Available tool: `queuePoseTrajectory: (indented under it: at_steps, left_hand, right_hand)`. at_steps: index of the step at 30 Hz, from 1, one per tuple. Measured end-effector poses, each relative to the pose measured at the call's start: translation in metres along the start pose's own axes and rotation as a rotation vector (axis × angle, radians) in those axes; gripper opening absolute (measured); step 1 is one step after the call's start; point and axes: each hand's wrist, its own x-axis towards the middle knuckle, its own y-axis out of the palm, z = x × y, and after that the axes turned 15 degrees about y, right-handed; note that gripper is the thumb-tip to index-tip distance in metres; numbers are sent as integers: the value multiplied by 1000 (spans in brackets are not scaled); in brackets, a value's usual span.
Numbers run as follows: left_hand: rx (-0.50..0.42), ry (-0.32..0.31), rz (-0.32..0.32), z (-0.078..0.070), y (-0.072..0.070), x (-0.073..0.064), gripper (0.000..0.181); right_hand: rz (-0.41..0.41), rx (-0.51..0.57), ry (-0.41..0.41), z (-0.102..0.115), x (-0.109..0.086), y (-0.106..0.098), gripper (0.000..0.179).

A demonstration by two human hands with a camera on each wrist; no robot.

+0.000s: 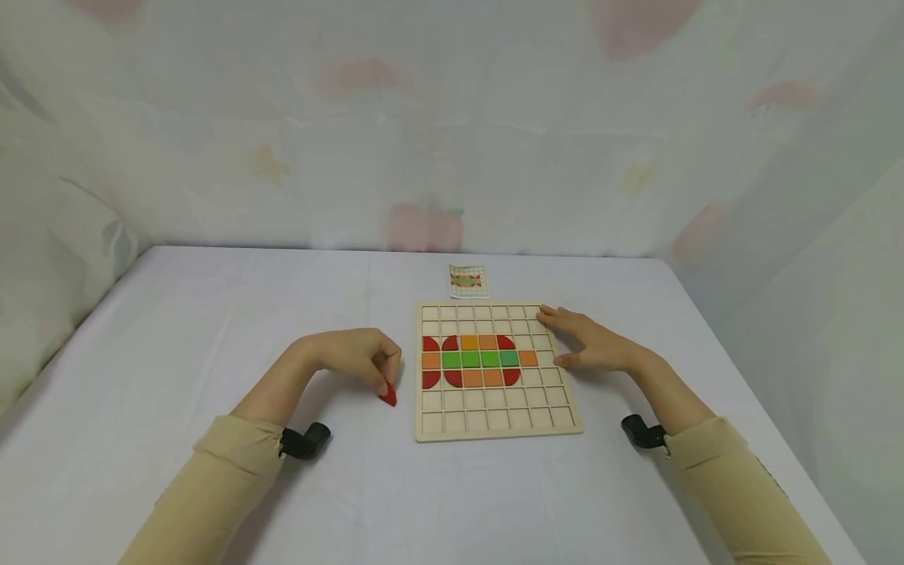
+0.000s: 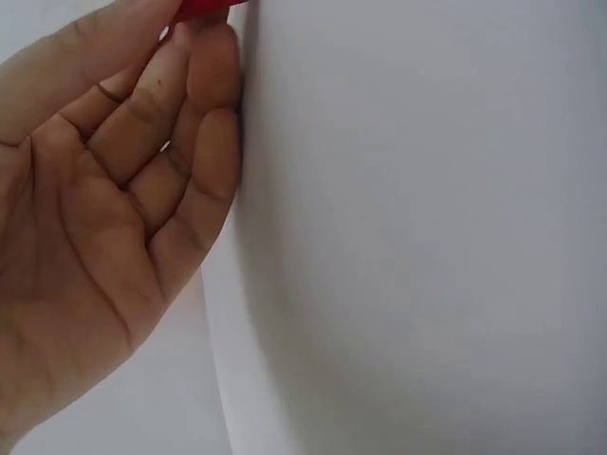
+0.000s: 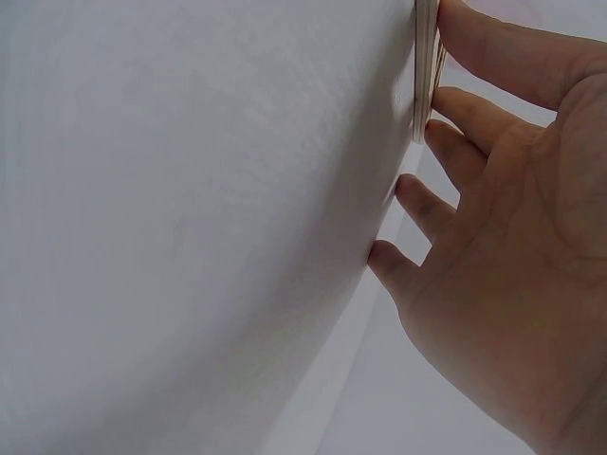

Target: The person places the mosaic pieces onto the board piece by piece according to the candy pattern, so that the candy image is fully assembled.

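Note:
My left hand (image 1: 356, 357) pinches a red piece (image 1: 389, 395) between thumb and fingertips, just left of the wooden grid board (image 1: 498, 420). In the left wrist view only a sliver of that red piece (image 2: 211, 8) shows at the top edge, so its full outline is hidden. Coloured tiles lie in the board's middle rows: green squares (image 1: 470, 359), orange squares (image 1: 492, 377) and red rounded pieces (image 1: 430, 380). At the board's upper right side rests my right hand (image 1: 596, 343), fingers spread and touching the board's edge (image 3: 426, 76).
A small printed pattern card (image 1: 468, 281) lies behind the board on the white-covered table (image 1: 212, 329). Behind the table hangs a pale patterned curtain (image 1: 494, 157). Each forearm wears a black wrist device (image 1: 305, 442).

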Motion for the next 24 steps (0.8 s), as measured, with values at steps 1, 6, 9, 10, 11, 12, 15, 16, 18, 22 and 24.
queuePoseTrajectory:
  at_steps: [1,6,9,10,11,12,15,16,18,22,24]
  left_hand:
    - [-8,8,2,0,-1,1,10]
    - [-43,76,7,-3,-4,8,12]
    - [-48,115,-19,-8,-5,15,21]
    - [-45,123,-34,-11,-5,18,25]
    - [-39,131,-50,-13,-5,21,28]
    - [-32,141,-63,-15,-4,24,31]
    - [-34,150,-96,-21,1,36,34]
    - [-41,153,-104,-22,3,41,33]
    - [-55,160,-116,-24,8,50,30]
    - [-59,166,-156,-29,14,65,23]
    - [-61,168,-199,-32,17,73,22]
  right_hand:
    - [1,0,-1,0,0,0,81]
    - [6,4,-3,1,1,1,81]
    - [7,2,-4,2,1,1,81]
    - [5,-1,-5,1,1,1,81]
    - [4,-4,-6,1,2,1,81]
    - [3,-6,-8,1,2,1,81]
    - [-1,-8,-13,1,2,1,81]
    - [-2,-7,-14,2,2,1,80]
    - [-6,-6,-18,2,2,1,80]
    - [-10,-6,-23,3,1,1,79]
    - [-7,-6,-14,4,1,0,79]
